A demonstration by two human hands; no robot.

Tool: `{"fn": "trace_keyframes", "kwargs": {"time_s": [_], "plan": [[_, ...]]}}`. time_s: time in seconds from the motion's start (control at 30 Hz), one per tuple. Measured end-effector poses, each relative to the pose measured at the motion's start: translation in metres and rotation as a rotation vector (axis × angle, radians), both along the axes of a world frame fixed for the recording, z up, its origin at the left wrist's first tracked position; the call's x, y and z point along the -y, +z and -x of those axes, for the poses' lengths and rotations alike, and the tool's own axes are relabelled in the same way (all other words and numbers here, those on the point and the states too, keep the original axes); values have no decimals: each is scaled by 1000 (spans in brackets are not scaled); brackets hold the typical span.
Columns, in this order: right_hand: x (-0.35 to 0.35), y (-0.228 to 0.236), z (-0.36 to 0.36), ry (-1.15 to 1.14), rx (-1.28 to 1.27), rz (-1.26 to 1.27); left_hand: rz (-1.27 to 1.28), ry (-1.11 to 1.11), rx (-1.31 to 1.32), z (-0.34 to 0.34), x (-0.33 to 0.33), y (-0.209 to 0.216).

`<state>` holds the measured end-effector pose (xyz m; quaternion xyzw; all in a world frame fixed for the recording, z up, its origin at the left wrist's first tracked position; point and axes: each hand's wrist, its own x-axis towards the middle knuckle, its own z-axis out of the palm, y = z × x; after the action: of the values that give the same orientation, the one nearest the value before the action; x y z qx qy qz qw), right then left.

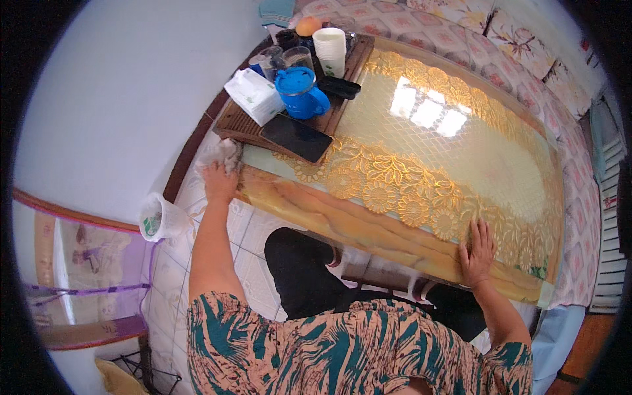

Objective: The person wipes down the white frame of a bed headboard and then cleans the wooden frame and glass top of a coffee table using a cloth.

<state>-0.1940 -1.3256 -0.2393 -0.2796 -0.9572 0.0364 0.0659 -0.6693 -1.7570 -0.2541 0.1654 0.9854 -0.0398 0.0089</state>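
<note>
My left hand (220, 179) is closed on a crumpled greyish cloth (222, 153), at the left end of the table beside the wooden tea tray (247, 131). Flat on the near edge of the table (342, 214), my right hand (479, 253) rests with its fingers stretched out and nothing in it. A clear cover with a gold flower pattern (395, 174) lies over the tabletop. Closest to the cloth on the tray are a dark phone (296, 138) and a white tissue pack (253, 96).
Also on the tray stand a blue mug (299, 92), stacked paper cups (330, 51), a glass (297, 58) and a black object (339, 87). A white bin (161, 217) sits on the tiled floor at left. A patterned sofa (428, 33) runs along the far side.
</note>
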Motion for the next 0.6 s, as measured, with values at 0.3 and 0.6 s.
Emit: {"fn": "trace_keyframes", "kwargs": {"time_s": [0.3,0.6], "plan": [[-2,7,4,14,12,44,13,285,-33,60,4,-21],[-4,8,1,10,-23,11,234,34,-21,29,3,-18]]}}
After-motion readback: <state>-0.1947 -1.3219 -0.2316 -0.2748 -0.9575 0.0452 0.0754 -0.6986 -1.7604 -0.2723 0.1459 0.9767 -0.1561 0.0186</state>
